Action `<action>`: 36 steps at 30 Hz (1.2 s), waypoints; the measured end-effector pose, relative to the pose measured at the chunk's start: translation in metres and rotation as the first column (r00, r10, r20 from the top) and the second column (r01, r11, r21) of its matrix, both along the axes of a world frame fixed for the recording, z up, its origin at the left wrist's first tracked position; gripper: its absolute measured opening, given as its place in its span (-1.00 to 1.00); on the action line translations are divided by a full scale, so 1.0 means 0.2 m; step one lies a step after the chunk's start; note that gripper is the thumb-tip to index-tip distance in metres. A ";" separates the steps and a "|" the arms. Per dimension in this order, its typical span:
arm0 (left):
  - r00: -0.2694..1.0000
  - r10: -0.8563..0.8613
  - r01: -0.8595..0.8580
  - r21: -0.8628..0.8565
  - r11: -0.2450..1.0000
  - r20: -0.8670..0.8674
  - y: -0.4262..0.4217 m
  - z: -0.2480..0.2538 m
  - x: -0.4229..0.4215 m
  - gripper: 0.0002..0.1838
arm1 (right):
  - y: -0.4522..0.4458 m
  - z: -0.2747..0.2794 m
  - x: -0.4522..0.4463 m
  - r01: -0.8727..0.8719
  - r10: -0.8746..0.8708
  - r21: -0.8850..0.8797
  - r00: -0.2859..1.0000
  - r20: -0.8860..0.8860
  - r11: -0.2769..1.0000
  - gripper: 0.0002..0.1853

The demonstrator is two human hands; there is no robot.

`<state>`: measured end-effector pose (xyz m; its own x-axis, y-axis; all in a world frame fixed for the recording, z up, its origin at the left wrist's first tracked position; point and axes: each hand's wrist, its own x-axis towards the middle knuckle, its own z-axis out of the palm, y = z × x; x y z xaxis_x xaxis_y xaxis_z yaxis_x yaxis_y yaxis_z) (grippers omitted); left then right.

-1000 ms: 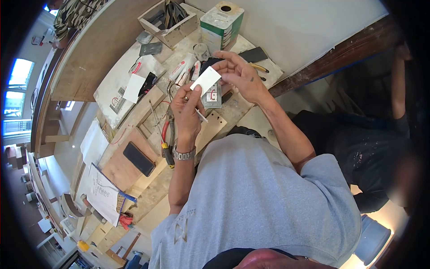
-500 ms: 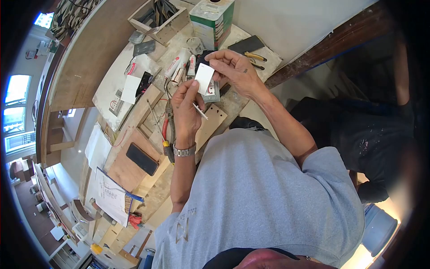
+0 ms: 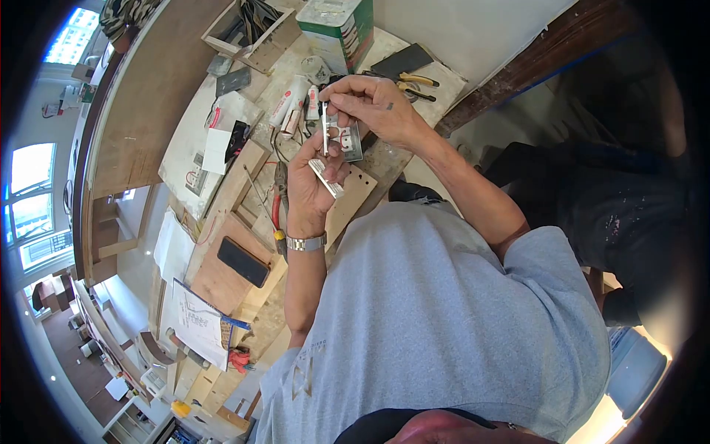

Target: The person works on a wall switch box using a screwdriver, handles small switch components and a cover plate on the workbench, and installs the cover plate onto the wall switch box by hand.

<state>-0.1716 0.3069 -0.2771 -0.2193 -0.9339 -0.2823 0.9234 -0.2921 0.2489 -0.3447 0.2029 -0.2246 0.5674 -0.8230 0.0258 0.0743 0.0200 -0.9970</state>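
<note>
My left hand (image 3: pixel 310 189) is closed with its fingertips on the lower end of a thin white plate (image 3: pixel 325 133), now seen edge-on. Lower in the same hand, a second white strip-like piece (image 3: pixel 326 180) lies across the palm and fingers. My right hand (image 3: pixel 379 111) pinches the upper end of the white plate between thumb and fingers. Just behind the hands is a grey metal box (image 3: pixel 353 144) with some red in it, partly hidden by my fingers. White tubes (image 3: pixel 290 102) lie on the bench beyond.
Red-handled pliers (image 3: pixel 278 203) and a black phone (image 3: pixel 244 261) lie left of my forearm. Yellow-handled pliers (image 3: pixel 418 83) and a dark slab (image 3: pixel 403 61) are at the back right, near a green-and-white can (image 3: pixel 336 37). A clipboard with paper (image 3: pixel 196 322) lies lower left. Another person in dark clothes (image 3: pixel 614 214) is at the right.
The white plate has turned from showing its broad face to edge-on, and the strip in my left palm shows more of its surface. Both hands keep hold. The camera view has shifted slightly.
</note>
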 end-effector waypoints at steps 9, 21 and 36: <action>0.989 -0.056 0.060 0.027 0.998 -0.134 -0.04 0.02 0.00 -0.67 | -0.03 -0.06 0.01 -0.018 0.018 -0.007 0.998 0.063 1.000 -0.70; 0.783 0.294 -0.320 -0.050 0.946 0.548 -0.12 0.01 0.01 -0.78 | -0.06 -0.07 -0.01 -0.087 0.086 0.006 0.994 0.070 0.996 -0.74; 0.831 0.359 -0.337 -0.130 0.933 0.424 -0.22 0.07 -0.03 -0.79 | -0.12 -0.13 0.02 0.011 -0.032 0.079 0.963 0.266 0.997 -0.68</action>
